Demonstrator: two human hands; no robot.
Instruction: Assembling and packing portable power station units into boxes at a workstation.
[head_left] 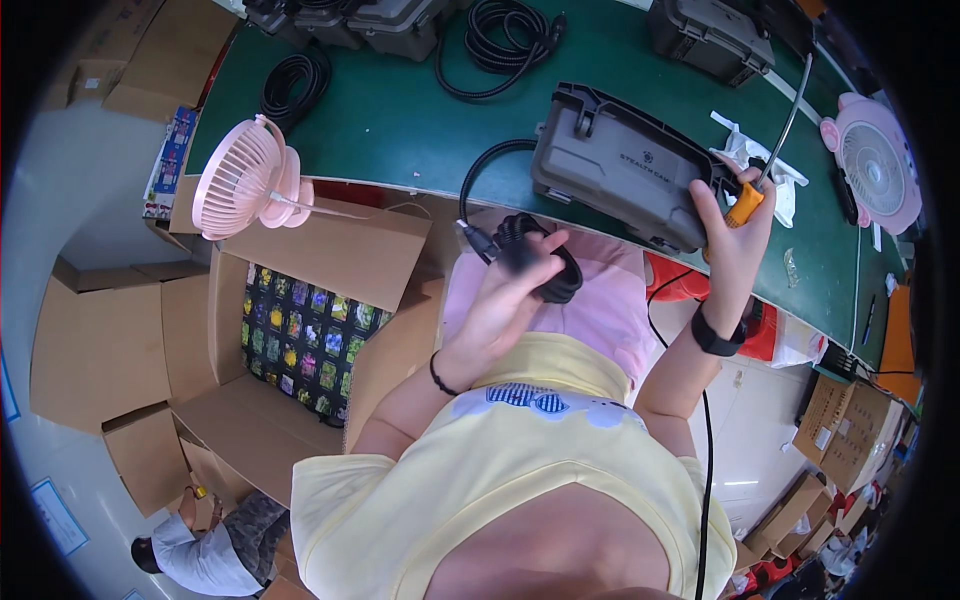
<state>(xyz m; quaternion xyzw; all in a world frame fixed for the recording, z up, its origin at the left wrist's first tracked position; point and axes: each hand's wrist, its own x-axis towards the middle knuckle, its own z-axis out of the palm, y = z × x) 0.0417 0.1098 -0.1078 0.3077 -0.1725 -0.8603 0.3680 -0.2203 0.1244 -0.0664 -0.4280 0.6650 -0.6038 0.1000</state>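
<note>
My left hand [495, 310] is closed around a coiled black cable [567, 280] in front of the table edge; part of it is blurred. A dark plug [478, 238] at the cable's end points up and left. From the coil the cable loops to the left side of a grey-brown plastic case [625, 165], which lies tilted at the table's front edge. My right hand [738, 235] grips an orange-handled screwdriver [745, 205], its long metal shaft pointing up and right. The thumb of that hand rests at the case's right end.
On the green table [390, 130] lie black cable coils [297, 85], another case [712, 40] and white crumpled paper [745, 150]. A pink fan [240, 180] stands left, a second fan [872, 165] right. An open carton [230, 410] sits lower left, beyond it another person [215, 555].
</note>
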